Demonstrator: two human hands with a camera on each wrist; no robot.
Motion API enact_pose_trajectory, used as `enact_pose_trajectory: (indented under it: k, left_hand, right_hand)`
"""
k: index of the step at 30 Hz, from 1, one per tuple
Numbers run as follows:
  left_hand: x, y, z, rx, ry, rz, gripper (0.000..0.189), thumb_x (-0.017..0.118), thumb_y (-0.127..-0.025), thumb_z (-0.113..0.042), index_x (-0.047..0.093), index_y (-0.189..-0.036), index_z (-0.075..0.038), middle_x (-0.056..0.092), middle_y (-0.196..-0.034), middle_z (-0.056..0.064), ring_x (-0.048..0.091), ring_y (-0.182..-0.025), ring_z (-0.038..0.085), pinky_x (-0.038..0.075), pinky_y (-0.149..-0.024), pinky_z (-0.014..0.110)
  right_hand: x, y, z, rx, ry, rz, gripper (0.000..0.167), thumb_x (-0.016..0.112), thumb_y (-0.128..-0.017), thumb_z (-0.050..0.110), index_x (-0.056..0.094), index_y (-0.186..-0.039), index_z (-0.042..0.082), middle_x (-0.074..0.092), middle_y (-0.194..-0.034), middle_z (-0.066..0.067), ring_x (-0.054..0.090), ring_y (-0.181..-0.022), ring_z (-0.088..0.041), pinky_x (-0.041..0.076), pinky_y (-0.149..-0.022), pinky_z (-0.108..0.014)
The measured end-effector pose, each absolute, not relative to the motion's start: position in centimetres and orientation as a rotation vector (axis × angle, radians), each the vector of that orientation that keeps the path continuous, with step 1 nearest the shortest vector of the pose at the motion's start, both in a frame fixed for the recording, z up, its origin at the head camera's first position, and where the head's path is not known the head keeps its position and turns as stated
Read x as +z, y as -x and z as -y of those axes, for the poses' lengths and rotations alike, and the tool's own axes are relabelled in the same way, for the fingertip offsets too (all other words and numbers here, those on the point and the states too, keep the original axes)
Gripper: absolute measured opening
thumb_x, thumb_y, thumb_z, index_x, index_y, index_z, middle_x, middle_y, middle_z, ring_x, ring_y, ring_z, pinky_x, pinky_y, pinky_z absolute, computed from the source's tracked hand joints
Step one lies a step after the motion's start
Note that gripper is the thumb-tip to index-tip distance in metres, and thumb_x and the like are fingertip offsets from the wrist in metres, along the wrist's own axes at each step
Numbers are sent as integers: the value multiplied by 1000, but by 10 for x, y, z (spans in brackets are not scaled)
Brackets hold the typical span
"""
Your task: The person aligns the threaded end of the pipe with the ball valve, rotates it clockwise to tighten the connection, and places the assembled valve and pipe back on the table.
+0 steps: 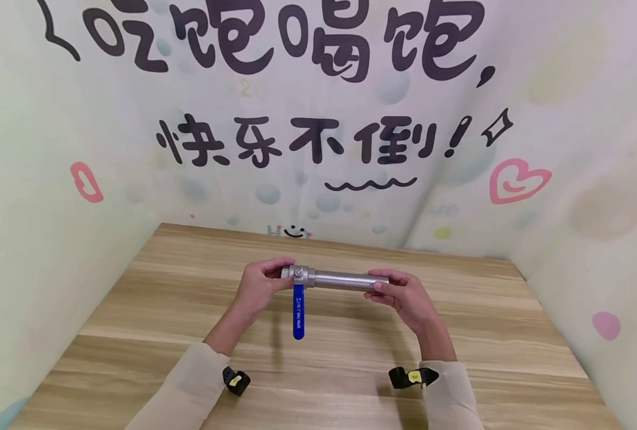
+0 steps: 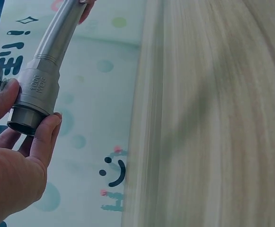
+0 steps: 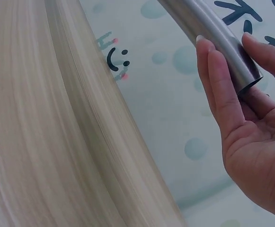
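A metal ball valve (image 1: 311, 277) with a blue lever handle (image 1: 299, 313) is joined end to end with a smooth steel pipe (image 1: 345, 280). Both are held up over the table, lying nearly level. My left hand (image 1: 255, 288) grips the valve's left end between thumb and fingers. In the left wrist view the valve body (image 2: 37, 87) shows raised lettering and an open round mouth. My right hand (image 1: 407, 297) holds the pipe's free end, thumb on one side and fingers on the other. The right wrist view shows that pipe end (image 3: 239, 71) as hollow. The lever points toward me.
The wood-grain table (image 1: 329, 376) spreads beneath both hands, which cast shadows on it. A printed cloth backdrop (image 1: 297, 203) with large lettering rises behind the table and along both sides. Black wrist cameras (image 1: 236, 381) sit at both sleeves.
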State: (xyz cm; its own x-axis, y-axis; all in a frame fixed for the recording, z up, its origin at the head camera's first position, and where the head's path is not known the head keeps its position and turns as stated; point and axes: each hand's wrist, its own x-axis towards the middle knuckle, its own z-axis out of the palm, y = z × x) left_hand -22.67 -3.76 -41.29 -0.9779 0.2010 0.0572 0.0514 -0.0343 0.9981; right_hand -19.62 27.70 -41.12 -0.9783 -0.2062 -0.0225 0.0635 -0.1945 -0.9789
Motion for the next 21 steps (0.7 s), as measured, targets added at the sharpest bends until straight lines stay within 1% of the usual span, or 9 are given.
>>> enact_pose_trajectory:
  k: [4, 10, 16, 21]
  left_hand:
    - [-415, 228, 37, 2165, -275, -2108, 38, 73, -79, 8, 69, -117, 1, 66, -117, 19, 63, -102, 25, 57, -82, 27]
    - [-416, 228, 37, 2168, -276, -2125, 38, 73, -79, 8, 69, -116, 2, 66, -116, 19, 64, -100, 22, 57, -81, 26]
    - [-417, 230, 37, 2162, -267, -2132, 38, 74, -78, 8, 69, -116, 1, 66, -116, 19, 63, -100, 22, 56, -81, 25]
    - [-417, 231, 38, 2141, -279, -2152, 38, 74, -79, 7, 69, -116, 0, 66, -118, 18, 62, -101, 23, 56, -81, 24]
  right_hand:
    - [-413, 197, -278, -2290, 194, -1861, 36, 63, -87, -8, 62, -123, -6, 63, -114, -12, 71, -86, -24, 58, -82, -32]
    - [-413, 197, -277, -2257, 246, -1897, 42, 68, -80, -11, 63, -121, -2, 59, -114, -11, 70, -86, -21, 58, -82, -32]
    - [-413, 196, -277, -2288, 219, -1843, 37, 67, -81, -13, 67, -115, 2, 60, -112, -11, 70, -85, -22, 58, -82, -31]
    - [-414, 198, -277, -2321, 219, -1806, 34, 64, -82, -13, 67, -112, 3, 62, -110, -11, 70, -85, -23, 58, -82, -31]
